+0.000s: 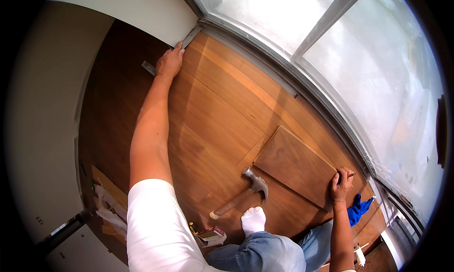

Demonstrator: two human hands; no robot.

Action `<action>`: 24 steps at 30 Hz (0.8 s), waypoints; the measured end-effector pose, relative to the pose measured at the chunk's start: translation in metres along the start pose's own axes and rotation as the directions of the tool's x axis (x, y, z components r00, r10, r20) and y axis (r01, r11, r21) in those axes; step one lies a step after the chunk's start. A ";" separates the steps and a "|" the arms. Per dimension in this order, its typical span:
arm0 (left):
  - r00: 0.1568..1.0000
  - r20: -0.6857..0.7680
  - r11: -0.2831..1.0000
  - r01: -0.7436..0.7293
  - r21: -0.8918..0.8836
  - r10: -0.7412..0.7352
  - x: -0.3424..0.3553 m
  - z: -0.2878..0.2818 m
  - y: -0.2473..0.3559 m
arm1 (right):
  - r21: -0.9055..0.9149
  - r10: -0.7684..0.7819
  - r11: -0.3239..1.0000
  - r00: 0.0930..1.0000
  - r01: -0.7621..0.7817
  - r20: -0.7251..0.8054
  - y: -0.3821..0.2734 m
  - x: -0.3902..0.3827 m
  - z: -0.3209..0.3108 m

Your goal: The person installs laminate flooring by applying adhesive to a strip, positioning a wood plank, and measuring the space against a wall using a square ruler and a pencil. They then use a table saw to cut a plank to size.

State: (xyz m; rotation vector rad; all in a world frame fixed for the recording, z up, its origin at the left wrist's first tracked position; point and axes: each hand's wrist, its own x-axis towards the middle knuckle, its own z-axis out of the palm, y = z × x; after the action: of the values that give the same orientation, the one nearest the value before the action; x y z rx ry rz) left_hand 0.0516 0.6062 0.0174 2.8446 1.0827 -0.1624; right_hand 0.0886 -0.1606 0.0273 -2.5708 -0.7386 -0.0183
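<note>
Up at the corner between the white wall and the window track, my left hand (170, 63) is closed on the near end of a flat grey metal bar (191, 36). A second short metal piece (149, 67) shows on the other side of that hand; whether the two are joined is hidden. On the right, my right hand (341, 186) rests at the end of a loose brown floor plank (298, 165). Its curled fingers grip a thin dark pencil (351, 175). The plank lies flat on the laid wood floor (222, 111).
A claw hammer (243, 191) lies before my white-socked foot (253, 220). Near my knee is a small red-and-white box (212, 236). A blue cloth (360, 209) and a white tube (360, 257) lie at right. Cardboard and plastic wrap (109, 206) lie left. Window glass (359, 78) borders the floor.
</note>
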 end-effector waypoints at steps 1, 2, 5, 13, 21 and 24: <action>1.000 0.003 1.000 -0.001 -0.001 0.001 0.000 0.000 0.001 | -0.007 0.000 1.000 1.000 0.000 0.001 0.000 0.000 0.000; 1.000 0.006 1.000 -0.003 -0.002 0.003 0.000 0.000 0.002 | -0.014 0.001 1.000 1.000 -0.001 0.002 0.001 -0.001 -0.001; 1.000 0.016 0.999 -0.002 0.043 0.001 0.002 0.002 -0.001 | -0.017 -0.012 1.000 1.000 0.012 0.006 -0.003 0.002 -0.003; 1.000 0.018 0.999 0.011 0.043 -0.012 0.004 0.005 -0.001 | -0.003 0.005 1.000 1.000 -0.005 0.016 -0.009 0.007 -0.006; 1.000 -0.005 0.999 -0.021 0.024 0.021 0.002 0.005 -0.003 | 0.018 0.034 0.999 0.998 -0.035 0.045 -0.006 0.006 -0.003; 1.000 -0.006 1.000 -0.014 0.017 0.014 0.000 0.007 -0.001 | 0.014 0.063 0.998 0.994 -0.065 0.086 -0.002 0.004 -0.004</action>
State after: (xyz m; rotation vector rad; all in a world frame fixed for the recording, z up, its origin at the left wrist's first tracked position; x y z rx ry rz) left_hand 0.0508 0.6060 0.0108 2.8689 1.0675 -0.1628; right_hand 0.0912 -0.1593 0.0326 -2.5914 -0.6839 0.1180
